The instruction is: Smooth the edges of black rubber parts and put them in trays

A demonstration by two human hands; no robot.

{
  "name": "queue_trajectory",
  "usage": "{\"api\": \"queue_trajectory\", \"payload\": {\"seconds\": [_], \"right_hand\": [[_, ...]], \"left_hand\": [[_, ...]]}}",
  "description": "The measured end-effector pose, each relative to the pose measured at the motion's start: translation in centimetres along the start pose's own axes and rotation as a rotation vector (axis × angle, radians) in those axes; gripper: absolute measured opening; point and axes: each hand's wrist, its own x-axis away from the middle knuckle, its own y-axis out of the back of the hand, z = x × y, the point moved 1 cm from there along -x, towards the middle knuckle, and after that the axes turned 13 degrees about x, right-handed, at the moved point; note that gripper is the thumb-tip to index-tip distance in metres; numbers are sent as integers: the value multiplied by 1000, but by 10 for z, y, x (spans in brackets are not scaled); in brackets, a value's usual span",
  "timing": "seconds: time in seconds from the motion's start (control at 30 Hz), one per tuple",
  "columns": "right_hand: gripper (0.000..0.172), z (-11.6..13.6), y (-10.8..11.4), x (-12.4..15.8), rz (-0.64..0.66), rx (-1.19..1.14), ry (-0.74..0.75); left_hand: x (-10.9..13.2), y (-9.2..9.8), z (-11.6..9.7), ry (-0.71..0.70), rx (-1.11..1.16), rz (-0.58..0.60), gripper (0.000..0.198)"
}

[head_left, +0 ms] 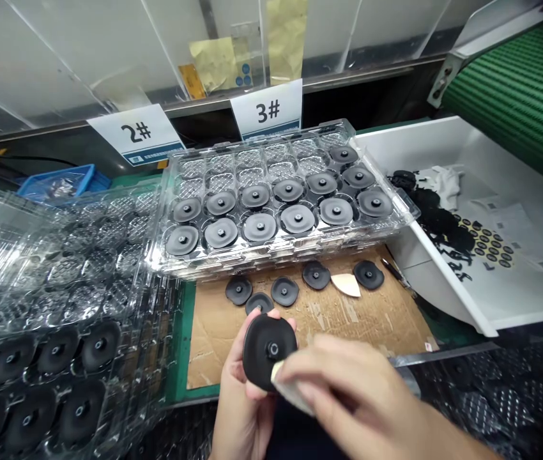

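Cupping the black disc (259, 364) from beneath, left hand (248, 402) closed around its rim, over the near side of the cardboard (322, 314), presumably to leave its face open, I pinch a pale pad (295, 394) in my right hand (362, 390) at its near right edge.

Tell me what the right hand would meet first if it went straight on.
Probably the round black disc held in the left hand, just ahead of the right hand; exact depth is unclear.

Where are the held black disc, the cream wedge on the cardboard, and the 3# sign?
Held black disc (272, 349): head view, central hub.
Cream wedge (347, 285): head view, middle of its face.
3# sign (267, 111): head view, printed face.
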Motion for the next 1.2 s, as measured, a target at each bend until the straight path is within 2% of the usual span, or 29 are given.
{"api": "queue_trajectory", "payload": {"seconds": [0.07,0.13,0.2,0.3,0.37,0.47,0.53,0.6,0.63,0.67,0.73,0.8,0.83,0.87,0.97,1.0,1.07,1.13,1.2], "right_hand": [[19,-19,-6,1,-69,4,-175],[20,-46,-22,11,-168,74,-383],[23,-71,-45,30,-153,110,-530],[21,-95,-75,59,-39,68,-544],[19,-99,-79,68,-8,40,-516],[20,-84,-60,54,-41,21,-533],[23,-62,-39,33,-153,0,-517],[26,-34,-23,12,-287,-42,-382],[28,-20,-18,3,-289,-56,-274],[29,-9,-16,-4,-260,-63,-174],[27,5,-15,-12,-82,-79,-56],[24,8,-17,-17,92,-92,-34],[23,7,-18,-18,132,-85,-43],[22,5,-18,-19,113,-65,-49],[25,3,-18,-19,-70,1,-46],[26,3,-17,-17,-74,-12,-34],[25,3,-12,-8,35,-67,-15],[23,1,-5,2,142,-63,-69],[22,-4,2,9,136,37,-147]], "left_hand": [[-1,0,-1,-50,-31,-25,49],[-4,1,0,-82,-28,-34,57],[-9,5,2,-83,9,-19,64],[-15,11,4,-63,37,-5,67],[-16,12,5,-31,36,9,65],[-12,8,6,11,25,45,61],[-9,4,7,6,3,63,59],[-6,2,8,9,-18,72,58],[-5,3,9,23,-19,70,58],[-4,4,9,42,-18,58,57],[-3,9,8,61,-26,12,54],[-3,13,7,38,-50,-31,53],[-3,15,8,33,-63,-34,53],[-3,15,8,41,-71,-24,52],[-1,13,10,101,-57,18,49],[-1,12,10,116,-43,25,49],[0,12,9,133,-18,19,49],[0,16,9,166,-6,16,47],[-1,20,11,204,13,24,46]]}}
